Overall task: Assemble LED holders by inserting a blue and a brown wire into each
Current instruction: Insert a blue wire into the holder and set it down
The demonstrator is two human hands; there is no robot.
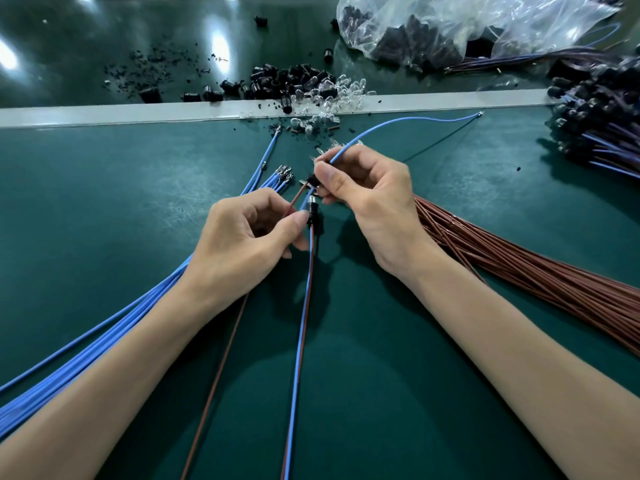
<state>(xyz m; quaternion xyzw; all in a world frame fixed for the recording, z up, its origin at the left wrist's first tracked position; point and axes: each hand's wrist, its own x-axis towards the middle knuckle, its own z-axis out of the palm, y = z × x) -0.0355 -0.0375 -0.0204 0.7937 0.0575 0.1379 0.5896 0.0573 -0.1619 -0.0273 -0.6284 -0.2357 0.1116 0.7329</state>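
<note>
Center of my feed: right hand (367, 199) pinches a black LED holder (313, 181) plus a blue wire (381, 128) arcing upper right. Left hand (249, 237) pinches the brown wire (294, 202) running up to it.

Left hand (242, 233), right hand (367, 199) — both in pinch

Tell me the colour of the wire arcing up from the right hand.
Blue. The wire pinched in the right hand shows clearly in the head view.
</note>
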